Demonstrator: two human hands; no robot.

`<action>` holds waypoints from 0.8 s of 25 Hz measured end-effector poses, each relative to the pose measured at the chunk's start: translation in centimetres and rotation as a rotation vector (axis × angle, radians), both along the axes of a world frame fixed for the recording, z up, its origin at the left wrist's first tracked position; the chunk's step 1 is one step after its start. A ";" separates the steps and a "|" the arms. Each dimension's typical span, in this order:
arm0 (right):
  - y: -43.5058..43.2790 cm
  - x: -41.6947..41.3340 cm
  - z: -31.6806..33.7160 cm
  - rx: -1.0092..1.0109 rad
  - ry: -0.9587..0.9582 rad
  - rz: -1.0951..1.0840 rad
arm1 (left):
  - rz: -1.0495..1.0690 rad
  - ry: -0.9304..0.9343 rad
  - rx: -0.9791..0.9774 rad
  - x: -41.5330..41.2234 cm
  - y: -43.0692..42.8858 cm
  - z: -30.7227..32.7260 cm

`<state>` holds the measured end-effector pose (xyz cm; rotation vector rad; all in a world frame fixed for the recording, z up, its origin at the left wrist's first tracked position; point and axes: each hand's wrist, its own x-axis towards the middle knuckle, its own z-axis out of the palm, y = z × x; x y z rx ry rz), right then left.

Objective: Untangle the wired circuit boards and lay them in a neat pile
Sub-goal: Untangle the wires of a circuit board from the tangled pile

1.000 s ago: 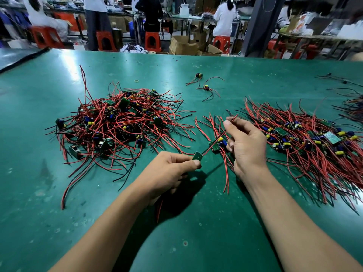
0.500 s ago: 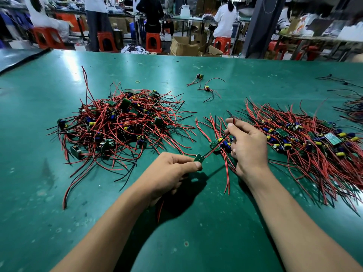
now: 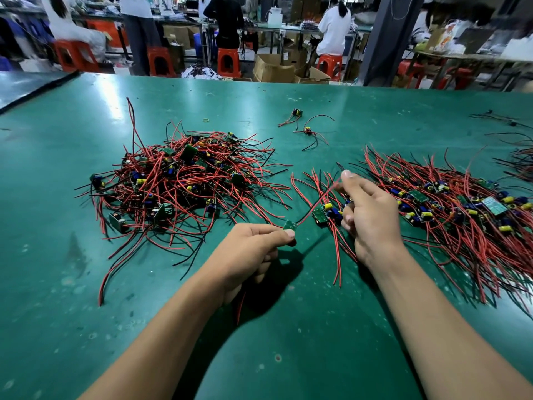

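Note:
A tangled heap of wired circuit boards [image 3: 184, 180] lies left of centre on the green table [image 3: 288, 356]. A flatter, spread pile of boards [image 3: 461, 209] with red and black wires lies at the right. My left hand [image 3: 253, 249] pinches a small green board [image 3: 289, 225] just above the table. Its red wire [image 3: 317, 202] runs up and right to my right hand [image 3: 369, 215], which pinches the wire's far end between thumb and forefinger. Under the right hand lies a small group of boards [image 3: 326, 215] with red wires.
Two loose wired boards [image 3: 302, 122] and a small yellow rubber band [image 3: 206, 120] lie further back on the table. More dark wires [image 3: 519, 157] sit at the far right edge. Beyond the table's far edge are people, orange stools and cardboard boxes.
My right hand has slid outward along the red wire, which now stretches longer between the hands. The left hand keeps its pinch on the board in about the same place.

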<state>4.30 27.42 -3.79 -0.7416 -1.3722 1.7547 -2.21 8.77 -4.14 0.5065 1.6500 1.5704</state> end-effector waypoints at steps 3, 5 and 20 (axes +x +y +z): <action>-0.3 -0.1 -0.1 0.015 -0.039 0.044 | 0.096 -0.027 0.065 0.1 0.2 -0.2; -0.8 -0.3 -0.2 0.045 -0.054 0.082 | 0.154 -0.066 0.098 0.0 0.3 -0.1; -5.1 -0.6 -0.8 0.708 -0.403 0.311 | 0.032 -0.226 0.215 -0.2 0.6 -0.1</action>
